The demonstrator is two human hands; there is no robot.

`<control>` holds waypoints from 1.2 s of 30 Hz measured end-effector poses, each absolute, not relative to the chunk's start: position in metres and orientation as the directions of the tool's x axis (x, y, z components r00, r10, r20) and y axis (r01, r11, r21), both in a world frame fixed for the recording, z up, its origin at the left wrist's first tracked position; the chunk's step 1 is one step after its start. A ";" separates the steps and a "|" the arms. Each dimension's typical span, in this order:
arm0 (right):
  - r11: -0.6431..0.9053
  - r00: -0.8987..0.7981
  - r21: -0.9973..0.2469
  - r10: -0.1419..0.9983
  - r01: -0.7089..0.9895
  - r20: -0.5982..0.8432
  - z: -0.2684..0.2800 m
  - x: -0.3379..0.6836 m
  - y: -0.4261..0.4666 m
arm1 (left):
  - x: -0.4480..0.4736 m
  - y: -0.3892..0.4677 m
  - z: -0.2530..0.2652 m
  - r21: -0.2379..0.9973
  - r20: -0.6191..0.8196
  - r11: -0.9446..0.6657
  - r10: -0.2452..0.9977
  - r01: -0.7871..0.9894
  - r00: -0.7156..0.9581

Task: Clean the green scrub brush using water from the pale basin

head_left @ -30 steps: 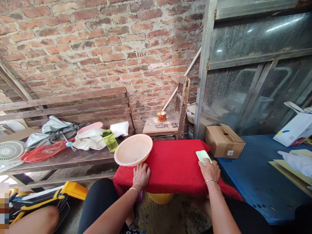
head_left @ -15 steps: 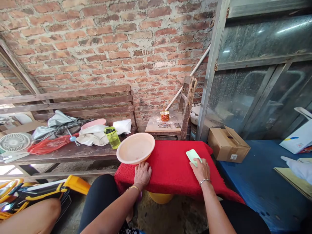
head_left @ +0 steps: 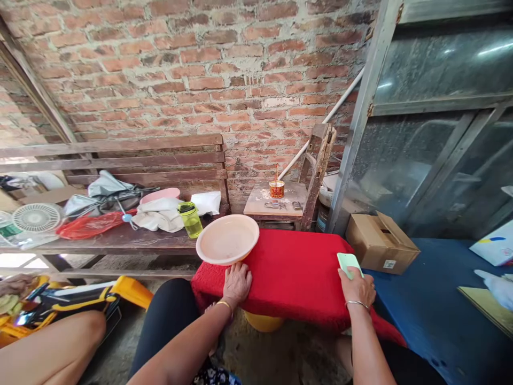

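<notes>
My right hand (head_left: pixel 358 289) grips a mint-green phone (head_left: pixel 348 263) at the right edge of the red cloth (head_left: pixel 296 262). The phone's plain back faces up, with a small dark spot in its upper corner. My left hand (head_left: pixel 237 283) lies flat on the near side of the cloth, fingers stretched out. Its fingertips reach the near rim of a pale pink basin (head_left: pixel 227 240); I cannot tell whether they touch it. The basin rests on the cloth's left end and looks empty apart from small specks.
On the left, a wooden bench (head_left: pixel 160 245) bears a green bottle (head_left: pixel 190 220), a fan (head_left: pixel 37 217) and a red bag (head_left: pixel 94 225). A chair (head_left: pixel 256 206) behind holds an incense tin (head_left: pixel 276 189). Right, a cardboard box (head_left: pixel 380 243) sits by a blue surface (head_left: pixel 433 278). Another person's knee (head_left: pixel 86 326) shows lower left.
My right hand has carried the phone rightward to the cloth's edge. My left hand stays by the basin. The view has shifted slightly left.
</notes>
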State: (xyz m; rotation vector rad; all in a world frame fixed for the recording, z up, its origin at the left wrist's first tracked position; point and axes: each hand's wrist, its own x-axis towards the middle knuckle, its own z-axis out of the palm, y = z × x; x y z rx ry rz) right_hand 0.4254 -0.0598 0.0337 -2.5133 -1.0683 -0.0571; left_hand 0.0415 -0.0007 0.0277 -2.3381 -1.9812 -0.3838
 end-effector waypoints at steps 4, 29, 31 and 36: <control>-0.375 0.453 -0.341 0.872 0.862 0.186 0.035 0.403 -0.048 | 0.041 -0.001 0.028 0.130 0.233 -0.191 0.960 0.973 0.157; -0.601 0.638 -0.266 0.766 0.754 0.075 0.034 0.450 -0.054 | 0.042 -0.002 0.026 0.151 0.243 -0.210 0.955 0.966 0.170; -0.586 0.633 -0.300 0.770 0.753 0.085 0.031 0.448 -0.053 | 0.042 -0.002 0.026 0.150 0.251 -0.211 0.953 0.966 0.169; -0.417 0.485 -0.334 0.861 0.845 0.151 0.027 0.431 -0.044 | 0.042 -0.002 0.028 0.157 0.239 -0.203 0.957 0.966 0.163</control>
